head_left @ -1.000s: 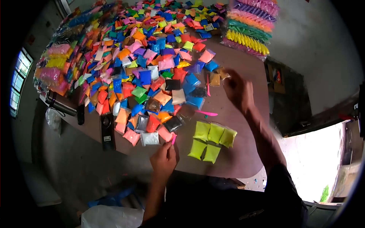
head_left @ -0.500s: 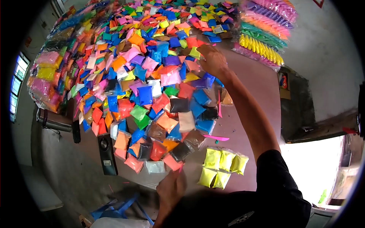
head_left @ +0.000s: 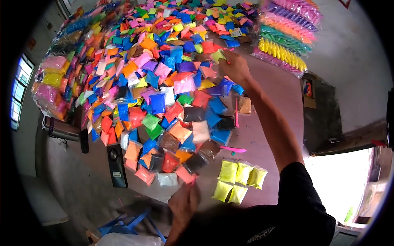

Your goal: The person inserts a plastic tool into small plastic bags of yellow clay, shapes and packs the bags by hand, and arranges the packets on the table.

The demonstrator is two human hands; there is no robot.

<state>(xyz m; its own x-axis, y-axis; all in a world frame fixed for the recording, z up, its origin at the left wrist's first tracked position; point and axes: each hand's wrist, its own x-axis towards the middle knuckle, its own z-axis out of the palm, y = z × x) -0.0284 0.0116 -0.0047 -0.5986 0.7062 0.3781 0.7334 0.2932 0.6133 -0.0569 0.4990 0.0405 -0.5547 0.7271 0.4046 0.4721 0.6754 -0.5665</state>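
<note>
At the right edge of a large pile of coloured packets (head_left: 157, 103), my right hand (head_left: 235, 68) pinches a yellow-green packet (head_left: 217, 56) by its edge. My left hand (head_left: 184, 202) is closed at the table's near edge, just below a salmon packet (head_left: 185, 175). A small pink tip (head_left: 194, 180) sticks up from its fingers; the rest of that thing is hidden. Several bright yellow packets (head_left: 228, 171) lie in two rows on the brown table (head_left: 271, 139), between my arms.
Two slim pink plastic pieces (head_left: 233, 149) lie beside the pile. Bagged bundles in coloured rows (head_left: 283, 45) stand at the back right, and more bagged packets (head_left: 53, 80) at the left. A black device (head_left: 117, 168) and a metal flask (head_left: 61, 128) sit at the left edge.
My right hand has drawn back slightly to the right and down, and the yellow-green packet has shifted with it off its neighbours. My left hand has barely moved.
</note>
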